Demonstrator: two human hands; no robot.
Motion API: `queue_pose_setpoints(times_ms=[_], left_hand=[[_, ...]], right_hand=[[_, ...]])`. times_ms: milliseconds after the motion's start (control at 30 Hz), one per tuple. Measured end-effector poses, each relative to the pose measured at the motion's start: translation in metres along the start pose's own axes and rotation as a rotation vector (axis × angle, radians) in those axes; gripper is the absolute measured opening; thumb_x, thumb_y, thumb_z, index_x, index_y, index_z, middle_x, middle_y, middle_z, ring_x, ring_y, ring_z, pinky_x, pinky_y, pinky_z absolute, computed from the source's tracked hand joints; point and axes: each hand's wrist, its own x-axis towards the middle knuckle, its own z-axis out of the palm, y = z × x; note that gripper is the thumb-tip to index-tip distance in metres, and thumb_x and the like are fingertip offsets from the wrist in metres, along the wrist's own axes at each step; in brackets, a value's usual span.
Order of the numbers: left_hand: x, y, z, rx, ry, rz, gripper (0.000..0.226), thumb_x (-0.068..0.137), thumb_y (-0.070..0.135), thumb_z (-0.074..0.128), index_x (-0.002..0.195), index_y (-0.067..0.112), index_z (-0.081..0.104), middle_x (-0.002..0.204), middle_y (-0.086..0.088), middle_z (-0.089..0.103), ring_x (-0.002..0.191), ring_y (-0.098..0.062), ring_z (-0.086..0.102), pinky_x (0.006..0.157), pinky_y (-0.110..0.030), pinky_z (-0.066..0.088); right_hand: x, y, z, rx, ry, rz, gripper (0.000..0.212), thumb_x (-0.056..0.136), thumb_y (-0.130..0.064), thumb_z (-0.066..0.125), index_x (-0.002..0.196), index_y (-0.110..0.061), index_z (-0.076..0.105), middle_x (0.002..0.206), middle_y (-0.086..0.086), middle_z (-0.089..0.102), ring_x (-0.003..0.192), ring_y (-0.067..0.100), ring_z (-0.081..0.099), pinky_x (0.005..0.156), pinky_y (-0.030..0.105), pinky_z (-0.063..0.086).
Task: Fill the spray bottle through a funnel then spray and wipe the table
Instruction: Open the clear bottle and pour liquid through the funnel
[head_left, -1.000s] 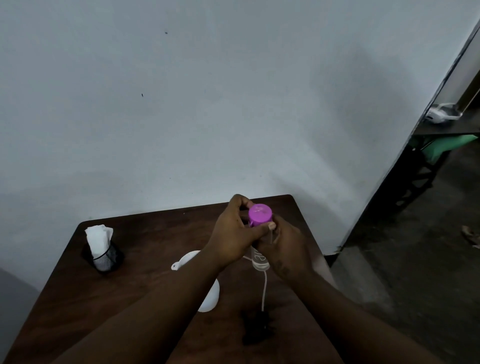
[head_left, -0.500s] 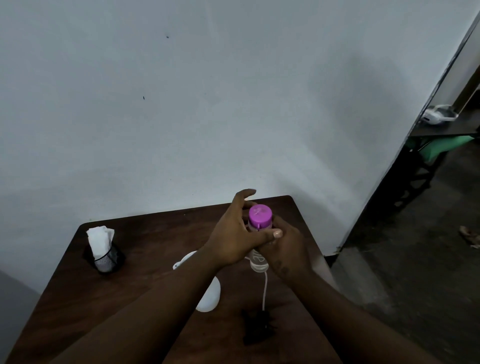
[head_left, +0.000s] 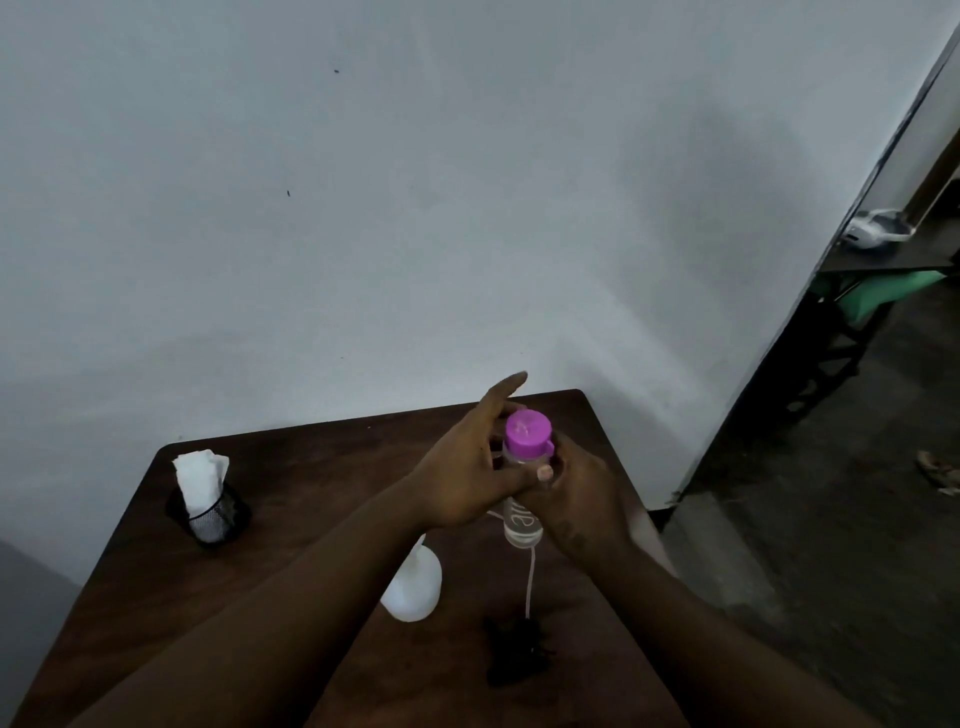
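Bottles: we count two; clear bottle (head_left: 522, 525) at table's (head_left: 311, 493) 1 o'clock, white bottle (head_left: 415, 587) central.
Right hand (head_left: 582, 499): grips clear bottle.
Left hand (head_left: 467, 478): fingers straight, apart.
Mesh cup (head_left: 213, 514): one, 10 o'clock.

I make out white lettering on the clear bottle (head_left: 522, 522), partly covered, but I can't read it.

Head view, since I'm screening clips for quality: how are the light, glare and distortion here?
Head view: dim, flat light, no glare; the cap stands out pink. Head view: a black object on the dark table is too murky to identify. Head view: the wide lens slightly bows the wall edge at right; lettering on the bottle is soft.
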Motion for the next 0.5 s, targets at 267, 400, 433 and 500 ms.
queue_pose_setpoints(times_ms=[267, 400, 433, 500], left_hand=[[0.0032, -0.0014, 0.0012, 0.125, 0.138, 0.033, 0.048, 0.075, 0.037, 0.083, 0.11, 0.029, 0.051, 0.106, 0.011, 0.068, 0.096, -0.006, 0.067, 0.083, -0.04, 0.058], [0.0023, -0.0027, -0.0015, 0.029, 0.101, -0.015, 0.079, 0.074, 0.041, 0.084, 0.139, 0.036, 0.038, 0.121, 0.013, 0.063, 0.109, -0.003, 0.064, 0.095, -0.033, 0.056], [0.0019, -0.0021, -0.0036, 0.03, 0.084, -0.012, 0.077, 0.079, 0.039, 0.08, 0.143, 0.036, 0.038, 0.123, 0.014, 0.063, 0.111, -0.002, 0.063, 0.097, -0.032, 0.054], [0.0023, -0.0013, -0.0065, 0.086, 0.071, 0.037, 0.057, 0.086, 0.035, 0.075, 0.137, 0.03, 0.05, 0.122, 0.014, 0.064, 0.111, -0.001, 0.062, 0.096, -0.032, 0.055]], right_hand=[[-0.001, -0.0019, 0.002, 0.021, -0.03, -0.009, 0.043, 0.074, -0.045, 0.077, 0.112, -0.03, 0.063, 0.095, -0.015, 0.068, 0.086, -0.002, 0.063, 0.076, 0.024, 0.054], [0.0017, -0.0016, -0.0001, 0.013, -0.016, -0.016, 0.038, 0.081, -0.042, 0.076, 0.115, -0.031, 0.063, 0.098, -0.015, 0.07, 0.089, -0.003, 0.063, 0.077, 0.025, 0.054], [0.0021, -0.0021, -0.0007, 0.019, -0.014, -0.017, 0.039, 0.081, -0.045, 0.076, 0.115, -0.032, 0.063, 0.097, -0.015, 0.07, 0.088, -0.003, 0.064, 0.076, 0.025, 0.055], [0.0026, -0.002, 0.0001, 0.02, -0.012, -0.029, 0.041, 0.079, -0.046, 0.077, 0.114, -0.03, 0.064, 0.095, -0.015, 0.07, 0.086, -0.004, 0.064, 0.075, 0.024, 0.055]])
